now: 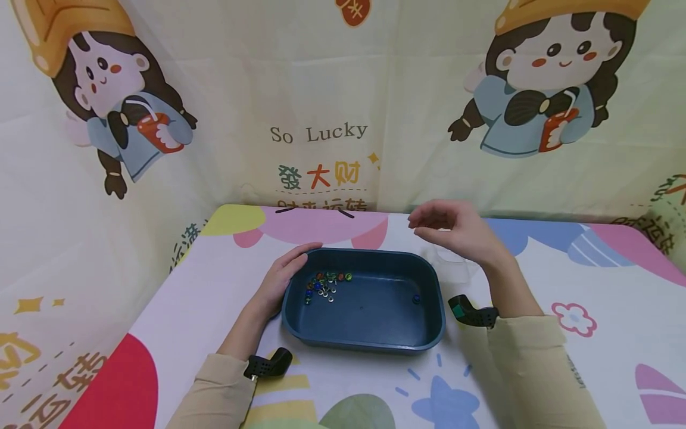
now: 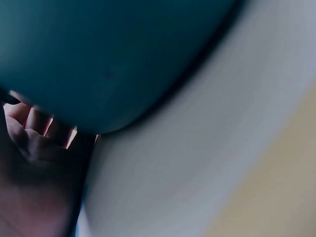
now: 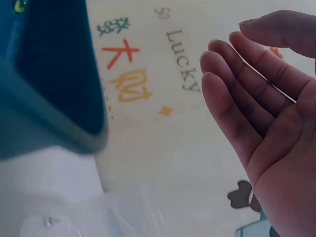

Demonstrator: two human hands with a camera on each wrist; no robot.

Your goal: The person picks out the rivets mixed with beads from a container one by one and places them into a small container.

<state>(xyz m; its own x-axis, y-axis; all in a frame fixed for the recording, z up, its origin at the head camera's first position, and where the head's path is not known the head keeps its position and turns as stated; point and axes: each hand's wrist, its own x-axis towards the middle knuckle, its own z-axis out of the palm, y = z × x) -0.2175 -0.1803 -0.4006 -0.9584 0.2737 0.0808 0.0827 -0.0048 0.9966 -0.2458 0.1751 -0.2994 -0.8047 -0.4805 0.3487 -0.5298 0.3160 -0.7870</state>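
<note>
A dark blue rectangular tub (image 1: 370, 322) stands on the table. My left hand (image 1: 280, 277) holds its far left corner, thumb at the rim and fingers round the outside; in the left wrist view the tub wall (image 2: 98, 64) partly hides the fingers. Colored glass marbles (image 1: 340, 277) and small silver metal pieces (image 1: 330, 299) lie together in the tub's left part. A single blue marble (image 1: 416, 299) lies near the right wall. My right hand (image 1: 455, 229) hovers beyond the tub's right corner, fingers slightly bent and apart from the thumb, holding nothing.
Below my right hand, a clear plastic container (image 1: 454, 271) stands right of the tub. A small shiny piece (image 3: 51, 221) shows in it in the right wrist view. A patterned cloth (image 1: 418, 381) covers the table; a printed curtain (image 1: 418, 119) hangs behind it.
</note>
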